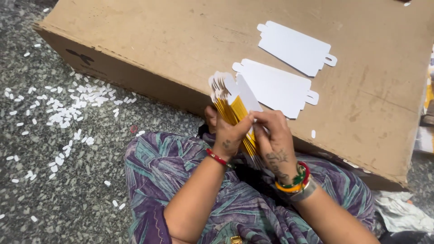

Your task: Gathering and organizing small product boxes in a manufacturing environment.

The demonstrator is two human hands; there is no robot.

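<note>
Speckled stone floor (68,180) strewn with small white paper scraps (68,108). Next, the left hand (228,133) and right hand (275,140) together grip a fanned stack of yellow-and-white card cutouts (233,106) above the lap, against a flattened cardboard box (181,40) bearing two white cutouts (289,68).

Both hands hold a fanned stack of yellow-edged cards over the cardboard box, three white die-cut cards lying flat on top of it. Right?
Not quite: the head view shows two white die-cut cards flat on the cardboard box, not three. The left hand and right hand do hold the fanned yellow-edged stack.
</note>
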